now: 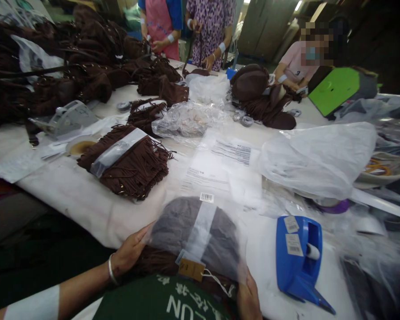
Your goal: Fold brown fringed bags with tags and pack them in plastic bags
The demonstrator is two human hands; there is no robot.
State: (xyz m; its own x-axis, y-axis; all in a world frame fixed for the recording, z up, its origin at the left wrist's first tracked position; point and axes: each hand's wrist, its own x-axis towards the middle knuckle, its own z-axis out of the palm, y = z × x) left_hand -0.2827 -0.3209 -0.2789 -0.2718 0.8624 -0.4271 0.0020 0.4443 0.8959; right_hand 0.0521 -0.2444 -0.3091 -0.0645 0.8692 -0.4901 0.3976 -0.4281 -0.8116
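A brown fringed handbag (173,224) in a clear plastic bag lies against the near table edge, close to my body. A pale strip (202,229) runs across it. A barcode sticker (206,197) sits at the plastic's far edge, and a tan hang tag (190,268) with white string hangs at the near side. My left hand (131,249) grips the left side of the wrapped bag, its fingertips partly hidden behind it. On the right side, my right hand (248,295) holds the plastic and the bag's edge; its fingers are partly hidden.
A blue tape dispenser (288,262) stands at right. Another fringed bag (133,164) lies at left beside a tape roll (82,146). Printed sheets (231,153), plastic bags (320,155) and a brown bag pile (86,58) cover the table. Several people work beyond, near a green board (335,91).
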